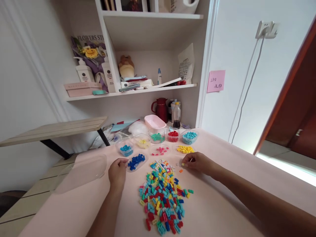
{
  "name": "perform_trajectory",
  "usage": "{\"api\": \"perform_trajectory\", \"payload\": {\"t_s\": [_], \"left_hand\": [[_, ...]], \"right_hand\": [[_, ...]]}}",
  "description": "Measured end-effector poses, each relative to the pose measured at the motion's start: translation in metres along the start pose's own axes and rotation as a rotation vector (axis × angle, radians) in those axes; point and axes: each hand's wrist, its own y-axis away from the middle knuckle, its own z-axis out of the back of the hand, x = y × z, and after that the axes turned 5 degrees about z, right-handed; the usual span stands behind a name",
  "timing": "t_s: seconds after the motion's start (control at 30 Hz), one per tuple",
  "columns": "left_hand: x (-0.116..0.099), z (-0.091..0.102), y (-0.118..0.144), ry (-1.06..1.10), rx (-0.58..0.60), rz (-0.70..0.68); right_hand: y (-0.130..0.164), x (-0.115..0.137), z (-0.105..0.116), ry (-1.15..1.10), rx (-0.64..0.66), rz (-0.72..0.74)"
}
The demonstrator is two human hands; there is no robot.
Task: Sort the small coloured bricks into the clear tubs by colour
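A long heap of small mixed-colour toy building bricks (164,194) lies on the pink table cover. My right hand (197,162) is at the heap's upper right, thumb and fingers pinched on a small pale yellow brick (183,164). A loose orange brick (181,171) lies just below it. My left hand (118,171) has its fingers curled in at the left rim of a clear shallow tray holding dark blue bricks (136,161). What those fingers hold, if anything, I cannot make out. Yellow bricks (185,149) sit in a tray beyond my right hand.
Behind stand clear tubs of light blue (126,149), pale yellow (143,142), green (157,137), red (173,135) and turquoise bricks (189,137), plus pink bricks (160,151). A pink box (155,121), red jug (161,110) and bottle (176,116) are farther back. A clear lid (84,174) lies left.
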Motion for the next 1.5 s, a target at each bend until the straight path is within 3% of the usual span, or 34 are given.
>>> {"api": "perform_trajectory", "payload": {"t_s": [0.07, 0.17, 0.3, 0.4, 0.47, 0.6, 0.8, 0.97, 1.1, 1.27, 1.5], "left_hand": [[0.0, 0.001, 0.001, 0.02, 0.001, 0.003], [0.001, 0.002, 0.001, 0.035, 0.007, 0.007], [0.003, 0.002, 0.001, 0.026, 0.015, 0.007], [0.004, 0.002, 0.0, 0.017, 0.025, 0.0], [0.006, 0.0, -0.001, 0.011, 0.031, -0.002], [0.01, -0.002, -0.005, 0.0, 0.03, 0.006], [0.008, -0.002, -0.005, 0.002, 0.02, 0.019], [0.005, -0.002, -0.003, 0.008, 0.019, 0.013], [0.005, -0.004, -0.005, -0.004, 0.011, 0.013], [0.007, -0.006, -0.007, -0.012, 0.011, 0.02], [0.006, -0.008, -0.005, -0.01, 0.008, 0.007]], "right_hand": [[-0.009, 0.016, 0.002, -0.07, 0.015, -0.027], [-0.034, 0.057, -0.002, -0.101, -0.017, 0.069], [-0.086, 0.109, -0.025, -0.103, -0.199, 0.154], [-0.115, 0.127, -0.044, -0.129, -0.261, 0.168], [-0.118, 0.128, -0.05, -0.16, -0.244, 0.173], [-0.088, 0.116, -0.046, -0.218, -0.175, 0.175], [-0.029, 0.079, -0.017, -0.265, 0.016, 0.172], [-0.011, 0.039, -0.007, -0.255, 0.111, 0.063], [-0.002, 0.03, -0.007, -0.227, 0.214, 0.057], [0.014, 0.052, -0.012, -0.145, 0.234, 0.37], [0.041, 0.08, -0.041, 0.143, 0.358, 0.854]]}}
